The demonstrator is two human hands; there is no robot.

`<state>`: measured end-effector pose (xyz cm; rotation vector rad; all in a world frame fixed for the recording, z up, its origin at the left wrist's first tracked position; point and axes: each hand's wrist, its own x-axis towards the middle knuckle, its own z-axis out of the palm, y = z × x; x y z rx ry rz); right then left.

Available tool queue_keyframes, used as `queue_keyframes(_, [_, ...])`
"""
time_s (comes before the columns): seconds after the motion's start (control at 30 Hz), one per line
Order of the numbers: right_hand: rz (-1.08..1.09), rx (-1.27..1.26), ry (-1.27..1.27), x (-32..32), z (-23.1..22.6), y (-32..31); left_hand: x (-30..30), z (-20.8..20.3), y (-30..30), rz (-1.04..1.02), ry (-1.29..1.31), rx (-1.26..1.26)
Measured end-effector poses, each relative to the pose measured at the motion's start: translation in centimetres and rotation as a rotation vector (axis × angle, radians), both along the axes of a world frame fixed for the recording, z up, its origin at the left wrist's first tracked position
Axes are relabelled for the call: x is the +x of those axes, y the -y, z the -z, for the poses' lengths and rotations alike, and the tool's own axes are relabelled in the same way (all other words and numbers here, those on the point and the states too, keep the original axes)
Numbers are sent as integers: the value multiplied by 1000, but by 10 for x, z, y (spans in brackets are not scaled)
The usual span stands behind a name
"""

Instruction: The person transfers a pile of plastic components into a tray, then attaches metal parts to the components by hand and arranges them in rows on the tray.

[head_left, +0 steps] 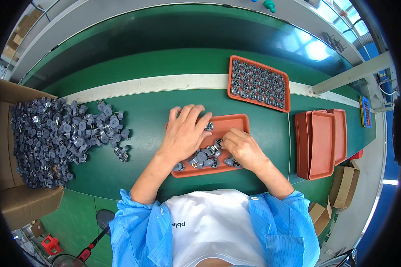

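An orange-red tray (234,121) lies in front of me on the green table, with a loose heap of small grey round components (202,157) with metal pins in its near part. My left hand (182,133) reaches over the tray's left side; its thumb and index finger close on one grey component (209,126). At the heap's right edge, my right hand (243,149) has its fingertips pinched round another small component (218,141), partly hidden by the fingers.
On the left, a cardboard box (35,202) lies on its side, a big pile of grey components (75,129) spilling out. A filled tray (258,83) with rows of components sits at the far right. Stacked orange-red trays (321,144) stand to my right, above cardboard boxes (344,187).
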<state>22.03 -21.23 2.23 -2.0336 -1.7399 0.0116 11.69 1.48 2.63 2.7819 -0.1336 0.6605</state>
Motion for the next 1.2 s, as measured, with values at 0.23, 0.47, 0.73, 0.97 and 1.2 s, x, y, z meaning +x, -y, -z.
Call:
queue_keyframes(0.23, [12, -15, -116, 3, -2, 2, -44, 5, 31, 225, -219, -300])
queue_keyframes(0.47, [113, -62, -138, -2, -2, -2, -47, 24, 36, 201, -244, -313])
queue_keyframes(0.73, [223, -21, 67, 10, 10, -14, -50, 19, 36, 203, -273, -244])
queue_keyframes(0.97, [212, 20, 18, 14, 11, -20, -49, 20, 37, 212, -277, -248])
queue_keyframes(1.2, [275, 1, -352, 23, -36, 22, -49, 13, 38, 189, -276, -289])
